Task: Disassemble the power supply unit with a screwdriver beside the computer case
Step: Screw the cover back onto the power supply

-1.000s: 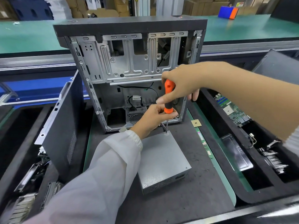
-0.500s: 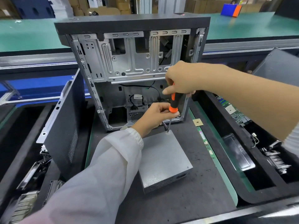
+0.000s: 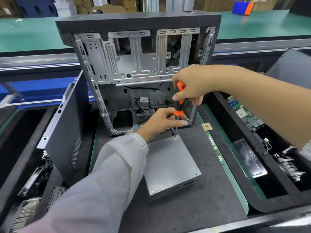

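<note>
Head view: the right hand [image 3: 193,84] grips the orange-and-black screwdriver [image 3: 178,100], fingers curled around its handle. The left hand [image 3: 161,122] pinches the shaft just beneath. Below these fingers, the tip sits in a far-corner screw of the grey metal power supply unit [image 3: 171,165], on the dark tabletop [image 3: 210,190] before the open computer case [image 3: 143,64]. A tilted shaft could slip out and strip the screw. Compared with a second ago, the right hand sits higher on the handle.

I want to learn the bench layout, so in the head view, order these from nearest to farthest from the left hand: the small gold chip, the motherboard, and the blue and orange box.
From the left hand:
1. Small gold chip, just right on the mat.
2. Motherboard, in the right tray.
3. Blue and orange box, far back right.
</note>
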Demonstrator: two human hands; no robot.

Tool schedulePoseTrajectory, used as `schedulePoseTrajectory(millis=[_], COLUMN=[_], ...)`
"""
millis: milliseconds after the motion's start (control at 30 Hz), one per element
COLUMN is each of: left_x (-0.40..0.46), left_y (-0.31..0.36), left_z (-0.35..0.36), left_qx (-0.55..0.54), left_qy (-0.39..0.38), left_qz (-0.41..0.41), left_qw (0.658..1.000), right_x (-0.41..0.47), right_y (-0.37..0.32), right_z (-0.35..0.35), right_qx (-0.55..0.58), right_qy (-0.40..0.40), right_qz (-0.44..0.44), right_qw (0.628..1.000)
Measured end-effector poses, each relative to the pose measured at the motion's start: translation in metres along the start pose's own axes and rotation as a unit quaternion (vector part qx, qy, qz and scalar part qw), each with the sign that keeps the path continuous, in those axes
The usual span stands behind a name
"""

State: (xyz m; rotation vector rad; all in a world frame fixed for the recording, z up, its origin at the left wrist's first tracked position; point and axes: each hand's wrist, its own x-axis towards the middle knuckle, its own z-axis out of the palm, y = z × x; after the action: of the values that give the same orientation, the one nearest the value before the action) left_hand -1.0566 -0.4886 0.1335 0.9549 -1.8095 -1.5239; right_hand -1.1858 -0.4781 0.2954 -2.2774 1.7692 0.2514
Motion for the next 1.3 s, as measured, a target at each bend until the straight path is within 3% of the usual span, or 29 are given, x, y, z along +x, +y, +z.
schedulePoseTrajectory(millis=[300,700,933,1000,1100,1300], left_x=[-0.01,-0.012,-0.029,-0.035,-0.044,-0.063], left_y=[-0.036,-0.038,-0.043,-0.045,-0.037,-0.014], left_z=[-0.009,0.006,-0.021,-0.027,-0.018,0.031], left_qx=[0.191,0.173,0.175,0.137,-0.04,-0.202], left_qy=[-0.03,0.068,0.127,0.163,0.192,0.12], left_qz=[-0.042,0.017,-0.043,-0.097,-0.159,-0.149], left_qw=[0.98,0.982,0.975,0.972,0.967,0.96], right_x=[-0.009,-0.016,-0.022,-0.027,-0.041,-0.074], right_y=[0.008,0.029,0.043,0.042,0.036,0.026], right_z=[-0.001,-0.006,0.015,0.026,0.048,0.082], right_qx=[0.053,0.14,0.266,0.299,0.346,0.383], right_qy=[0.007,0.044,0.13,0.166,0.197,0.269], right_qz=[0.014,0.03,0.045,0.038,0.017,-0.011], right_qw=[0.998,0.989,0.954,0.939,0.917,0.883])
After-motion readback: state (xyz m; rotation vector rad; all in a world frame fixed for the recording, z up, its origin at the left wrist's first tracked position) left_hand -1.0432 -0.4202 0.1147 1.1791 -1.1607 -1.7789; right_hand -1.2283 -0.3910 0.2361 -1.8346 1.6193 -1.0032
